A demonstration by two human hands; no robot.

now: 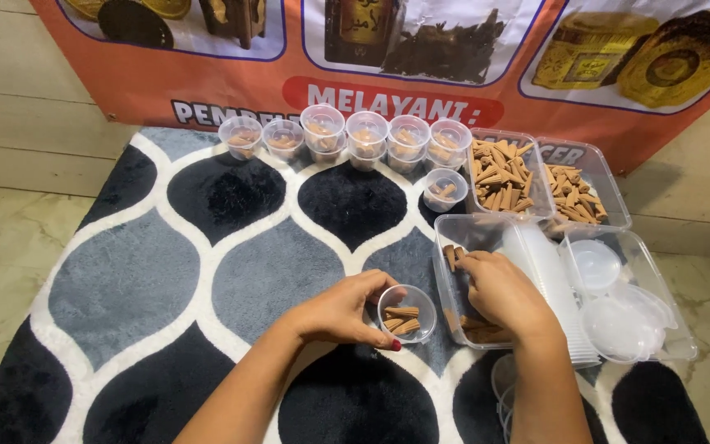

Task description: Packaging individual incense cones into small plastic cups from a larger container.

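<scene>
Low in the middle of the frame, the left hand (343,312) curls its fingers around a small clear cup (407,313) of brown incense cones, steadying it on the patterned rug (207,271). Just right, the right hand (499,288) reaches into the clear tray (454,247) of cones, fingers bunched; what they hold is hidden.

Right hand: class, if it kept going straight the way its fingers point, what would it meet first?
Probably the brown cones in the clear tray, just ahead of the right hand; it may already touch them.

Left hand (340,312) around cup (407,313); right hand (499,289) in tray (452,226).
</scene>
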